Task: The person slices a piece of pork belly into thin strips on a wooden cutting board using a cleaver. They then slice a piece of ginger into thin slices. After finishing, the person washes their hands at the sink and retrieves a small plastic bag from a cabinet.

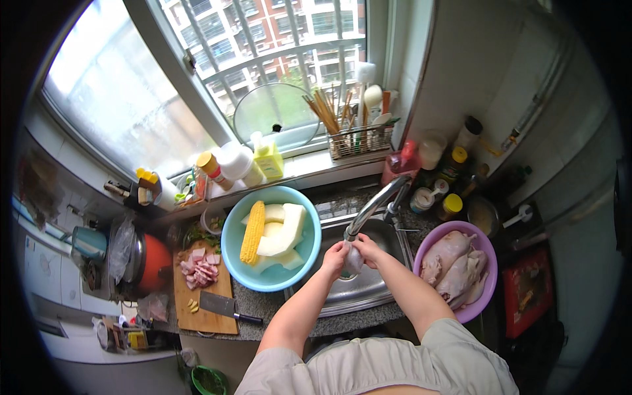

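Note:
Under the spout of the chrome faucet (pixel 377 202), my left hand (pixel 335 257) and my right hand (pixel 368 250) grip a small whitish, crumpled piece (pixel 353 261) between them. It looks like thin plastic or cloth; I cannot tell which. Both hands are over the stainless steel sink (pixel 380 284). Left of the sink, a light blue basin (pixel 228 252) holds a peeled corn cob (pixel 254 232) and pale, thick cut pieces of melon or gourd (pixel 291 224). To the right, a purple basin (pixel 486 296) contains raw plucked poultry (pixel 461 269).
A wooden cutting board (pixel 207 316) bears sliced raw meat (pixel 200 269), small yellow pieces (pixel 193 305) and a cleaver (pixel 219 303), its handle over the granite counter (pixel 276 323). Bottles and jars (pixel 452 205) crowd the right corner. A wire utensil basket (pixel 363 140) stands on the windowsill.

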Demonstrator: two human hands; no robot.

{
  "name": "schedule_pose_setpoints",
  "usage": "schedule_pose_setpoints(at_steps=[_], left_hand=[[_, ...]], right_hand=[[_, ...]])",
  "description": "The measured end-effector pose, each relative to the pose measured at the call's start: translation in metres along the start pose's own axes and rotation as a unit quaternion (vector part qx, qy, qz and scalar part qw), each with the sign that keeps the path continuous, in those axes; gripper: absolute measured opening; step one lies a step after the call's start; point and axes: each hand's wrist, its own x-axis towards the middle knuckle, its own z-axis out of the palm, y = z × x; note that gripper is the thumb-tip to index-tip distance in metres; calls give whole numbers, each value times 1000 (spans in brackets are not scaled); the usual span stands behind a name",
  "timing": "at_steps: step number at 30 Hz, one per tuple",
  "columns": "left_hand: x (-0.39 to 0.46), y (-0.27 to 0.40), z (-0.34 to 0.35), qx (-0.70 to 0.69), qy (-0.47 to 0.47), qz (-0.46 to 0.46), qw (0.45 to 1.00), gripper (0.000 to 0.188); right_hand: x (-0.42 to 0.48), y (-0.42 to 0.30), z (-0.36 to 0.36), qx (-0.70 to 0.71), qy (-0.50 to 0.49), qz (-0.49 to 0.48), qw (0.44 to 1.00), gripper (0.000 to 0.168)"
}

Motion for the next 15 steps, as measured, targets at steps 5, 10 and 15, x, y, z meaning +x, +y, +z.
schedule_pose_setpoints(at_steps=[5,10,15], left_hand=[[-4,-21,-24,-16,93,22,995,38],[-15,-39,-32,-30,180,63,981,28],[-20,-39,-21,-157,290,-110,938,32]], right_hand=[[27,0,-4,-223,0,-94,970,30],[14,-19,13,-273,9,-136,952,22],[16,-14,14,-167,-35,-107,979,17]])
